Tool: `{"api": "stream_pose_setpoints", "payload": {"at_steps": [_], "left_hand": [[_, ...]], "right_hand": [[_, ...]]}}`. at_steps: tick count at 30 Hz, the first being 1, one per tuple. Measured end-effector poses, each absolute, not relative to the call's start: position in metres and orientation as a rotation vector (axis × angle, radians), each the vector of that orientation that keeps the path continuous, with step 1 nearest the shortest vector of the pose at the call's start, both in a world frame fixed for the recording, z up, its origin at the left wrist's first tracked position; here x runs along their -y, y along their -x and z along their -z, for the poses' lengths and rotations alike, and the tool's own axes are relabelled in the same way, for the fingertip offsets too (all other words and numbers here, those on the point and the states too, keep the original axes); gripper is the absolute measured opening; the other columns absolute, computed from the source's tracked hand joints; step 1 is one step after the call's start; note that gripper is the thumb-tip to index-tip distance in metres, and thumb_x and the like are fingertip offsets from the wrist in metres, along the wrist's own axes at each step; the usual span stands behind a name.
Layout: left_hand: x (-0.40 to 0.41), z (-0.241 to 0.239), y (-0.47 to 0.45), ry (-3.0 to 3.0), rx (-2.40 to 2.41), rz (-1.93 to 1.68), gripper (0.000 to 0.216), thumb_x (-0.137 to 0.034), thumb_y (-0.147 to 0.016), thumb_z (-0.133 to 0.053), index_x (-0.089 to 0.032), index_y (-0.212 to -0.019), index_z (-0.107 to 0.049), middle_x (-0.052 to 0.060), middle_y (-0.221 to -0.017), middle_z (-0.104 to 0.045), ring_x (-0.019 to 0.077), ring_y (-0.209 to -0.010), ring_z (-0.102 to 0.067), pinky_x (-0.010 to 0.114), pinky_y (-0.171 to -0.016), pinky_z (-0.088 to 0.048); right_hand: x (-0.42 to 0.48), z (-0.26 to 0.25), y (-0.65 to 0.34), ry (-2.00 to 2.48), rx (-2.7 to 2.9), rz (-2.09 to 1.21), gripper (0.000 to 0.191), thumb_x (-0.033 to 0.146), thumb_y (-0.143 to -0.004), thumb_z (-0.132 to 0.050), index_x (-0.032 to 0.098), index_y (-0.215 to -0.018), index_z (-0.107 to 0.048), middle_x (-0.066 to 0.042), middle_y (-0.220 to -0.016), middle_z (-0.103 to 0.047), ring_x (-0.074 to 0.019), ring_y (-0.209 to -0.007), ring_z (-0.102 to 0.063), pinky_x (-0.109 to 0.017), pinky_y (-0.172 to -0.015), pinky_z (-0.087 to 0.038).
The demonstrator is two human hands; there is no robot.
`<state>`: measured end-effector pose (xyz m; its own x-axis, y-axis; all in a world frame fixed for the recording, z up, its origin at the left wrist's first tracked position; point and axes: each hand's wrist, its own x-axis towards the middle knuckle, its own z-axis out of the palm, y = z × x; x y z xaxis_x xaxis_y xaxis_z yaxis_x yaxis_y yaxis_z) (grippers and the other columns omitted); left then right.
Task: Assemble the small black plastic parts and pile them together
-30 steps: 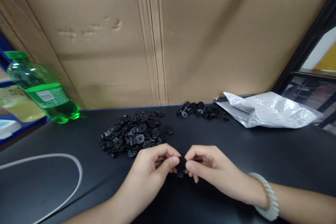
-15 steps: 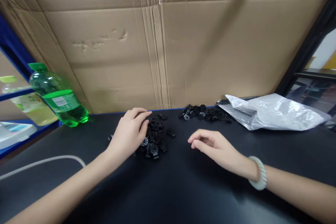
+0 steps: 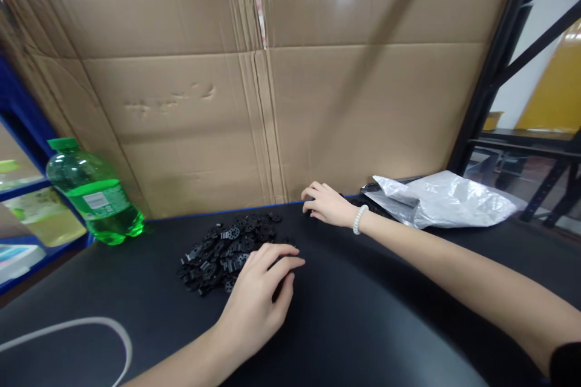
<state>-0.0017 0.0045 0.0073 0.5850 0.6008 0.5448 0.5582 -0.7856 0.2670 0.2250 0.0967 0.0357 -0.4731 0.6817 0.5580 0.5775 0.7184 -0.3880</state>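
Fingers parted on left hand, near black parts; right hand's grip: cannot tell.
Far cardboard likely backstops the parts.

The heaped black parts are seen to be of plastic, with dull glints caught on their faces. A smooth, matt tabletop is softly lit to a faint sheen. The panel of brown cardboard is creased and dented, without gloss. Wrinkled, shiny silvery film is shown by the bag; glossy, see-through green plastic, by the bottle.
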Motion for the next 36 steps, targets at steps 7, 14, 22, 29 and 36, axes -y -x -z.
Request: {"api": "stream_pose_setpoints", "payload": {"at_steps": [7, 14, 22, 29, 36], "left_hand": [[0.001, -0.012, -0.009, -2.138, -1.097, -1.096, 0.048, -0.022, -0.077, -0.063, -0.023, -0.122, -0.046, 0.010, -0.121, -0.058, 0.0242, -0.102, -0.060, 0.041, -0.085, -0.053], [0.012, -0.011, -0.021, -1.648, -1.011, -0.960, 0.044, -0.024, -0.063, -0.074, -0.018, -0.106, -0.061, 0.007, -0.099, -0.068, 0.0238, -0.097, -0.065, 0.041, -0.091, -0.054], [0.012, 0.002, -0.019, -1.455, -1.029, -0.963, 0.015, -0.024, -0.066, -0.075, -0.018, -0.079, -0.071, 0.001, -0.075, -0.071, 0.0176, -0.074, -0.068, 0.027, -0.074, -0.056], [0.017, -0.002, -0.020, -1.367, -1.046, -0.892, 0.010, -0.022, -0.066, -0.076, -0.018, -0.074, -0.072, -0.001, -0.069, -0.070, 0.0131, -0.067, -0.063, 0.021, -0.067, -0.050], [0.020, -0.011, -0.023, -1.283, -1.080, -0.824, 0.010, -0.020, -0.064, -0.076, -0.016, -0.070, -0.070, -0.003, -0.063, -0.064, 0.0098, -0.061, -0.055, 0.020, -0.061, -0.043]], "right_hand": [[-0.048, -0.037, -0.232, 1.026, 2.036, -0.459, 0.012, 0.025, -0.080, -0.066, 0.015, -0.086, -0.067, -0.007, -0.089, -0.069, -0.0166, -0.077, -0.062, -0.032, -0.072, -0.050], [0.007, -0.013, -0.221, 0.989, 1.705, -1.162, 0.021, 0.032, -0.074, -0.072, 0.014, -0.082, -0.064, -0.004, -0.080, -0.066, -0.0142, -0.071, -0.060, -0.027, -0.066, -0.047], [0.016, -0.001, -0.215, 0.934, 1.454, -1.394, 0.026, 0.030, -0.068, -0.078, 0.014, -0.074, -0.058, 0.002, -0.068, -0.058, -0.0082, -0.060, -0.048, -0.023, -0.057, -0.038], [0.024, 0.002, -0.208, 0.911, 1.377, -1.426, 0.022, 0.023, -0.068, -0.076, 0.016, -0.071, -0.055, 0.005, -0.061, -0.053, -0.0077, -0.056, -0.043, -0.022, -0.052, -0.034], [0.026, 0.008, -0.201, 0.957, 1.378, -1.349, 0.019, 0.011, -0.064, -0.067, 0.018, -0.065, -0.049, 0.004, -0.066, -0.052, -0.0079, -0.056, -0.042, -0.022, -0.050, -0.032]]}}
